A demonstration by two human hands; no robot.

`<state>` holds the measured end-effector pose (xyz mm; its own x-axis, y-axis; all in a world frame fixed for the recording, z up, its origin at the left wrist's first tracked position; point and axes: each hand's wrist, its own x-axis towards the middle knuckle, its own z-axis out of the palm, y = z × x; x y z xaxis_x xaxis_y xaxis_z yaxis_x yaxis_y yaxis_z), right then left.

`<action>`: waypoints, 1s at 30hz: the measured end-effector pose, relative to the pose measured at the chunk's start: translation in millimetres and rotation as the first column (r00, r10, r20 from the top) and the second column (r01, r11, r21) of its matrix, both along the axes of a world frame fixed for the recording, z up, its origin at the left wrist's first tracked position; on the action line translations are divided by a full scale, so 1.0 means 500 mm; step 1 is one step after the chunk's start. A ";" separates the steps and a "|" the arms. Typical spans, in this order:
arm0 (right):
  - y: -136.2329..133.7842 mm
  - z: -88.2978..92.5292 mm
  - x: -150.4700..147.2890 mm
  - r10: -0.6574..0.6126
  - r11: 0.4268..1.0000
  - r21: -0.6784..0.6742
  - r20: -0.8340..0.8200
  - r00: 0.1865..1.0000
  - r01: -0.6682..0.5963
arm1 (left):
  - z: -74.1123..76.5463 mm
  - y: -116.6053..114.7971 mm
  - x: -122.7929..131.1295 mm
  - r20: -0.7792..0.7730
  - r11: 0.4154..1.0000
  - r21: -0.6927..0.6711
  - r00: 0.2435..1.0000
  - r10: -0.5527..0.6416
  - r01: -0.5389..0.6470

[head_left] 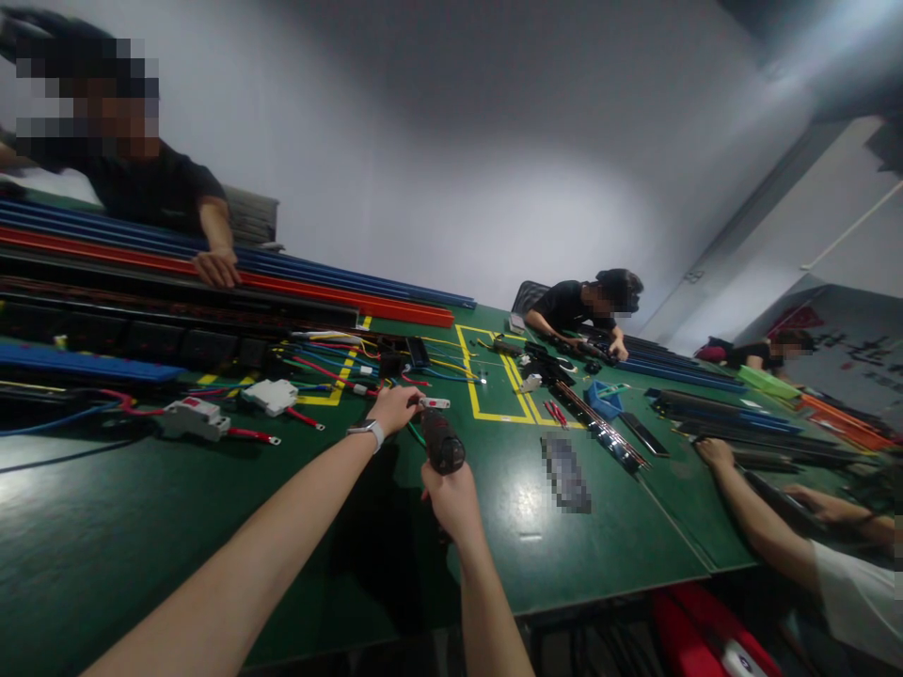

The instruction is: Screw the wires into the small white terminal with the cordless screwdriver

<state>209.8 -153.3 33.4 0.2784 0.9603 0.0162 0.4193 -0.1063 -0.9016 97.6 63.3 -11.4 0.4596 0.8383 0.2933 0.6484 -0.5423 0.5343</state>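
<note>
The right hand (452, 496) grips a cordless drill (443, 440) by a white circuit breaker (435, 404) at the tabletop (564, 564); the left hand (395, 411) (hold unclear) is beside both. Apparently screw-driving, which calls for steady alignment.

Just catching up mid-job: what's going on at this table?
The person's right hand holds a dark handheld power driver over the green tabletop. The left hand, wearing a pale-strapped watch, is at the driver's front end, beside a small white block with red marking; what that hand grips is unclear. Leftward lies a boxy white component with red wires.
</note>
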 end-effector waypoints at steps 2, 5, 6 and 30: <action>-0.001 0.001 0.000 -0.002 1.000 -0.007 -0.005 1.000 0.002 | 0.000 0.001 0.000 -0.002 1.000 -0.002 1.000 0.001 -0.001; -0.001 0.001 0.000 0.006 1.000 0.009 0.006 1.000 -0.006 | 0.000 0.002 0.000 -0.012 1.000 -0.005 1.000 0.004 -0.004; -0.001 0.001 0.000 0.007 1.000 0.011 0.011 1.000 -0.007 | 0.000 0.002 0.000 -0.013 1.000 -0.006 1.000 0.005 -0.005; -0.001 -0.002 0.003 0.024 1.000 0.017 0.012 1.000 -0.024 | 0.003 0.000 0.001 -0.035 1.000 -0.009 0.999 0.014 -0.014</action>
<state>211.3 -153.9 32.3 0.2550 0.9663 0.0359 0.4321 -0.0807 -0.8982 98.1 63.3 -9.9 0.4575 0.8473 0.2697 0.6739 -0.5283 0.5165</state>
